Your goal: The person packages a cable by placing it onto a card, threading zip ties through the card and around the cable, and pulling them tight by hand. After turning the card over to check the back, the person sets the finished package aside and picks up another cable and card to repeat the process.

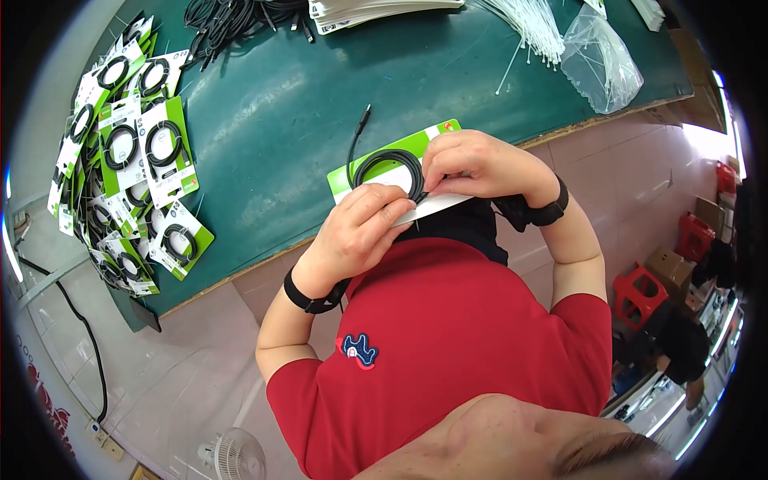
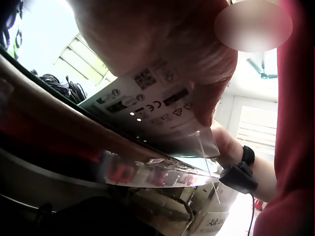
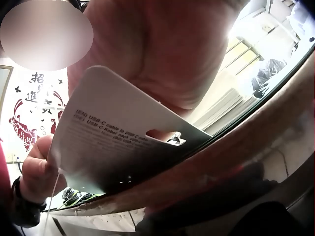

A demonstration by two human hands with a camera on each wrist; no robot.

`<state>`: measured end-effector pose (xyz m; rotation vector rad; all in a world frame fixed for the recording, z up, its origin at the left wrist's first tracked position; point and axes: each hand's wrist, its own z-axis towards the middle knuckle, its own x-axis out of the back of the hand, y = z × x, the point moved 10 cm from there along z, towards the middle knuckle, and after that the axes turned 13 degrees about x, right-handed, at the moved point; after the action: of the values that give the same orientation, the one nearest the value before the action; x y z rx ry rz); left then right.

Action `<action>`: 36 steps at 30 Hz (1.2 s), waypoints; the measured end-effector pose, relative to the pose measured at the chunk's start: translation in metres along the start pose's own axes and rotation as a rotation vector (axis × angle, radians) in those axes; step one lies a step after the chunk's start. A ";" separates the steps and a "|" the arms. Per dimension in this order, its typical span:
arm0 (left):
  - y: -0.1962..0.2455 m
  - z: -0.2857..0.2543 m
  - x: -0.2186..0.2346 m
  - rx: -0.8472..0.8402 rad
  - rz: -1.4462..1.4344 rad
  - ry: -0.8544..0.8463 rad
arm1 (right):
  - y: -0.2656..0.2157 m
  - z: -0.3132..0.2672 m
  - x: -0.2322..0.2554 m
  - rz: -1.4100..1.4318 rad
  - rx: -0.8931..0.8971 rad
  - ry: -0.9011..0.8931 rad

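A green-and-white packaging card (image 1: pixel 436 130) is held at the table's near edge, a black cable (image 1: pixel 386 154) coiled on its front. One cable end with its plug sticks up beyond the card. My left hand (image 1: pixel 362 228) grips the card's lower left part beside the coil. At the coil's right edge, the curled fingers of my right hand (image 1: pixel 472 164) pinch a thin white cable tie, its pinched part hidden by the fingertips. Below the card, the tail of the cable tie (image 2: pixel 208 167) hangs down. Printed text covers the card's back (image 3: pixel 106 118), which has a hanging slot.
Finished-looking carded cables (image 1: pixel 164 144) lie piled at the table's left. Along the back are loose black cables (image 1: pixel 232 24), a stack of white cards (image 1: pixel 360 12), white cable ties (image 1: pixel 528 28) and a clear plastic bag (image 1: pixel 600 64). Red stools (image 1: pixel 638 296) stand behind on the right.
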<state>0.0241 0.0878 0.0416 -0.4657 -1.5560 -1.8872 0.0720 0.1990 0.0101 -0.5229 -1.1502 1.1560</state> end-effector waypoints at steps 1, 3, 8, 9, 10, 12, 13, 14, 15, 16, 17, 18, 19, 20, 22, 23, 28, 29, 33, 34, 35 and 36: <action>0.000 0.000 -0.001 -0.001 0.000 -0.001 | 0.000 -0.001 0.000 -0.004 0.008 0.000; -0.002 -0.001 -0.002 0.000 -0.001 0.000 | 0.000 -0.001 -0.001 -0.004 0.006 -0.006; -0.005 -0.004 -0.003 -0.014 0.002 -0.003 | 0.003 0.000 -0.003 0.012 0.006 -0.017; -0.005 -0.004 -0.003 -0.018 0.000 -0.002 | 0.003 0.000 -0.003 0.021 0.006 -0.018; -0.006 -0.004 -0.003 -0.021 -0.002 -0.001 | 0.003 -0.001 -0.003 0.022 0.006 -0.020; -0.008 -0.005 -0.004 -0.019 -0.010 -0.010 | 0.005 -0.002 -0.003 -0.003 -0.045 -0.018; -0.009 -0.006 -0.006 -0.019 -0.017 -0.018 | 0.006 -0.002 -0.002 -0.016 -0.070 -0.017; -0.010 -0.007 -0.007 -0.018 -0.024 -0.026 | 0.004 -0.002 -0.001 -0.016 -0.071 -0.016; -0.011 -0.007 -0.008 -0.018 -0.025 -0.027 | 0.007 -0.003 0.001 0.004 -0.119 -0.007; -0.011 -0.008 -0.009 -0.020 -0.027 -0.026 | 0.010 -0.005 0.003 0.025 -0.167 0.002; -0.011 -0.008 -0.010 -0.021 -0.029 -0.027 | 0.014 -0.007 0.003 0.047 -0.216 0.011; -0.011 -0.008 -0.011 -0.022 -0.032 -0.027 | 0.014 -0.007 0.000 0.049 -0.219 0.012; -0.011 -0.008 -0.011 -0.019 -0.035 -0.029 | 0.017 -0.007 0.005 0.011 -0.257 0.130; -0.011 -0.006 -0.004 0.005 -0.052 0.024 | 0.020 -0.008 0.008 -0.026 -0.296 0.247; -0.013 -0.004 0.009 0.053 -0.083 0.130 | 0.022 -0.010 0.008 -0.059 -0.338 0.364; -0.015 -0.004 0.008 0.056 -0.083 0.127 | 0.017 -0.007 0.007 -0.187 -0.307 0.355; -0.055 -0.009 0.023 0.402 0.064 0.414 | 0.001 0.002 -0.007 -0.574 -0.223 0.354; -0.057 -0.007 0.018 0.426 0.079 0.392 | -0.001 0.003 -0.008 -0.642 -0.213 0.364; -0.065 -0.005 0.012 0.429 0.096 0.386 | 0.000 0.003 -0.010 -0.646 -0.208 0.385; -0.065 -0.005 0.012 0.416 0.094 0.393 | 0.001 0.004 -0.010 -0.644 -0.207 0.383; -0.066 -0.005 0.011 0.418 0.094 0.395 | 0.001 0.004 -0.010 -0.649 -0.194 0.388; -0.063 -0.004 0.011 0.393 0.103 0.394 | 0.000 0.005 -0.010 -0.653 -0.182 0.391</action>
<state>-0.0255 0.0871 0.0016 0.0033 -1.5437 -1.4381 0.0677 0.1889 0.0073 -0.4371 -0.9764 0.3672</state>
